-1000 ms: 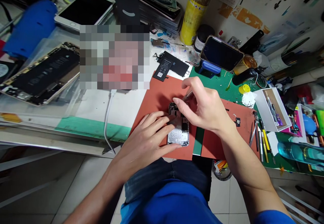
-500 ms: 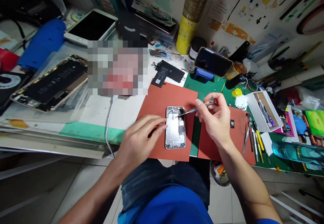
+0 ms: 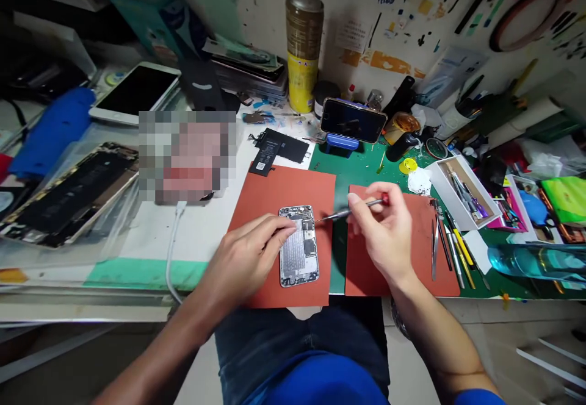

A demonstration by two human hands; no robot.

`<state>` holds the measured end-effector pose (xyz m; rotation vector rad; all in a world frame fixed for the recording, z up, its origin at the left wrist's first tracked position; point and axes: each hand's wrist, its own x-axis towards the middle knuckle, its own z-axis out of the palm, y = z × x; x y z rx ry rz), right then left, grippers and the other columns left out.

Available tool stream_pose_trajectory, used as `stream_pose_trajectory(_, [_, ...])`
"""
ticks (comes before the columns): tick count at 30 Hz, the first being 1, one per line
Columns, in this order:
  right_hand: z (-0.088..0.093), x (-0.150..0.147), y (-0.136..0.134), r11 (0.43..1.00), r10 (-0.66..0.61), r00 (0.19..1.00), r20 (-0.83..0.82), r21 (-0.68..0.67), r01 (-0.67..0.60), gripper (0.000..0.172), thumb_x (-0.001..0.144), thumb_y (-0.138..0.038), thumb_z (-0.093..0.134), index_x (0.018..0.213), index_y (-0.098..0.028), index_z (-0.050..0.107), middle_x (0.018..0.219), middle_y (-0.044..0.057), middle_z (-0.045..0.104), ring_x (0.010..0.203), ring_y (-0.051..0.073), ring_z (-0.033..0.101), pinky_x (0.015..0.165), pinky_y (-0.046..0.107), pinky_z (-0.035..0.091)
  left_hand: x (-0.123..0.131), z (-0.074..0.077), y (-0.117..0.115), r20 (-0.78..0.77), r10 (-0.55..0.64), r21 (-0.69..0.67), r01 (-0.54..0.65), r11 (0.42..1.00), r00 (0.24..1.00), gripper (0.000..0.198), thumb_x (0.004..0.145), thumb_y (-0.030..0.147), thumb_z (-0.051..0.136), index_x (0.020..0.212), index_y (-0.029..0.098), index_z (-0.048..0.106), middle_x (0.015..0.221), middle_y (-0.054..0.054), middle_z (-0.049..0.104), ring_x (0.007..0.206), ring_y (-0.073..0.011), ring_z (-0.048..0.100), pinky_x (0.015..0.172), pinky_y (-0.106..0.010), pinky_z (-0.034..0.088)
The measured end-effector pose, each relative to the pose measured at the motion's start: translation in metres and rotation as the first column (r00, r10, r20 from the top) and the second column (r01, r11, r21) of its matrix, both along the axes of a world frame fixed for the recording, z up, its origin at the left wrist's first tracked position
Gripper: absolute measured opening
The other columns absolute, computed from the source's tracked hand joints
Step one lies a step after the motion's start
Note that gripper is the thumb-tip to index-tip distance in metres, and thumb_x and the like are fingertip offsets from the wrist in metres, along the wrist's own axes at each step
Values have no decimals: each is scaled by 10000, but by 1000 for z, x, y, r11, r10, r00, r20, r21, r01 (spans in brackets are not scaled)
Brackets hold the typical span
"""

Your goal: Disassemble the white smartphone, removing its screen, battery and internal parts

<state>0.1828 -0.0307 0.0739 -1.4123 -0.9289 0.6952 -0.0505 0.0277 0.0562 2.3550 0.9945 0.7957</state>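
An opened phone housing (image 3: 295, 258) with a circuit board along its right side lies on a red-brown mat (image 3: 260, 200). My left hand (image 3: 254, 252) reaches over its upper left part, thumb and fingertips pinched together; whatever is between them is too small to make out. My right hand (image 3: 387, 228) holds a thin screwdriver (image 3: 341, 213) with a red end, its tip at the upper right edge of the housing. Two black batteries (image 3: 270, 152) lie just above the mat.
A phone on a blue stand (image 3: 342, 143) and a yellow spray can (image 3: 303, 75) stand behind. Tweezers and pens (image 3: 462, 249) lie on the right mat, beside a tool box (image 3: 485, 216). At left are a white phone (image 3: 137, 91), an opened phone (image 3: 68, 194) and a cable (image 3: 170, 258).
The view has shifted. My left hand has moved further over the housing, its fingertips now pinched. The screwdriver tip has moved from the housing's inside to its right edge.
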Motion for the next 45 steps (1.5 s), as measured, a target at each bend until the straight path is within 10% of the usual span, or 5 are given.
stream_pose_trajectory(5, [-12,23,-20,809,-520,829,205,428,402,295,932,-308,852,1027,-260,577,723,-83,581,489,111,608,463,262,508,29,19,49,-138,-150,12,153,988,979,284,1116,343,506,1061,222,757,1045,-42,803,915,-232,762,788,-361,560])
stream_pose_trajectory(14, [-27,38,-19,819,-515,840,173,389,423,304,948,-294,836,1029,-268,544,683,-109,531,442,101,564,446,248,474,95,-9,97,-303,-228,7,241,970,925,305,1041,216,529,992,190,829,991,-98,783,837,-229,720,764,-367,529])
stream_pose_trajectory(29, [-40,41,-21,851,-484,843,234,353,390,318,948,-335,838,1077,-261,557,782,-83,575,513,108,624,507,260,540,5,0,34,-153,53,126,-34,991,987,329,1134,258,481,1277,167,762,1249,-102,800,1164,-278,736,1058,-449,577])
stream_pose_trajectory(39, [34,-6,26,902,-21,603,798,275,-332,220,980,-158,700,1096,-266,547,751,-81,619,522,85,592,499,234,493,-23,-38,-10,-49,-11,145,18,989,999,234,1078,242,644,1287,213,745,1293,-115,774,1207,-297,727,1042,-506,595])
stream_pose_trajectory(45, [8,-32,69,845,15,516,856,265,-465,183,962,-129,593,1048,-267,508,663,-113,563,437,74,485,442,238,419,-23,-35,-12,-136,7,209,21,978,991,203,1074,264,633,1139,183,807,1265,-167,743,1234,-354,696,1004,-537,598])
